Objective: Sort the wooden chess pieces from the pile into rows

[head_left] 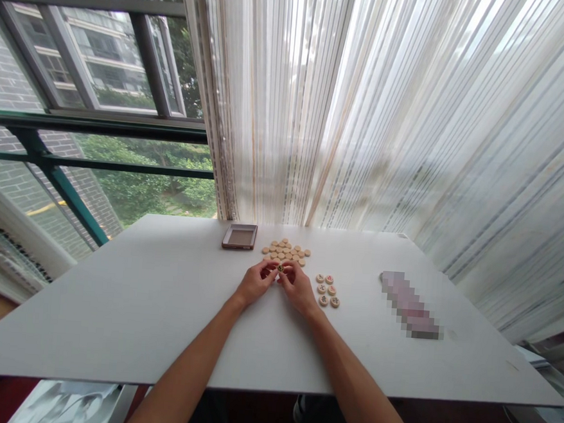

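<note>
My left hand and my right hand meet over the middle of the white table. Between their fingertips they pinch a small dark object with yellowish-green specks, too small for me to tell its kind. Just beyond the fingers lies a cluster of round wooden Chinese chess pieces, their upper faces looking plain. To the right of my right hand, several more Chinese chess pieces sit in two short columns, with red or dark characters showing.
Behind and left of the cluster stands a shallow open box with a brown inside. A blurred-out pinkish flat object lies on the right of the table. Sheer striped curtains hang behind the far edge, and a window is at the left.
</note>
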Motion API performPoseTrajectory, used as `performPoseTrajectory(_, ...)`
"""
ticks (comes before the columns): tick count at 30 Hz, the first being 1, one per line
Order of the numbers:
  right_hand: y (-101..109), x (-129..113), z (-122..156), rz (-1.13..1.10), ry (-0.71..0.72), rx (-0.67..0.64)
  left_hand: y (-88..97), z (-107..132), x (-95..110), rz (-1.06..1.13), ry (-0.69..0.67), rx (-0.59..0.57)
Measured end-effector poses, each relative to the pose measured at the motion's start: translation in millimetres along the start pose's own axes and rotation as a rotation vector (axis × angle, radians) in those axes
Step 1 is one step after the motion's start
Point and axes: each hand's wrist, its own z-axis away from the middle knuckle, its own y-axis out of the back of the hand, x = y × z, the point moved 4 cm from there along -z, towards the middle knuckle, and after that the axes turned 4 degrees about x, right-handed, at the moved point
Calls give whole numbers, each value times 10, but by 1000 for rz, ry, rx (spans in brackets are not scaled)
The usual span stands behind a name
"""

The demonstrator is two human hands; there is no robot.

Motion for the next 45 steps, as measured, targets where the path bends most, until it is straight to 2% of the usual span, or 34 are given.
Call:
performPoseTrajectory(5,0,9,3,-11,-12,7,6,-5,-2,-23,8,10)
performPoseTrajectory(13,16,-38,0,29,-8,-3,-20,-8,6,77,23,13)
performPoseTrajectory(30,14,32,-11,-11,-57,25,-3,27,160,-55,-33,-36)
performPoseTrajectory(45,39,33,-6,-25,-105,61,-8,29,183,-86,-47,-50)
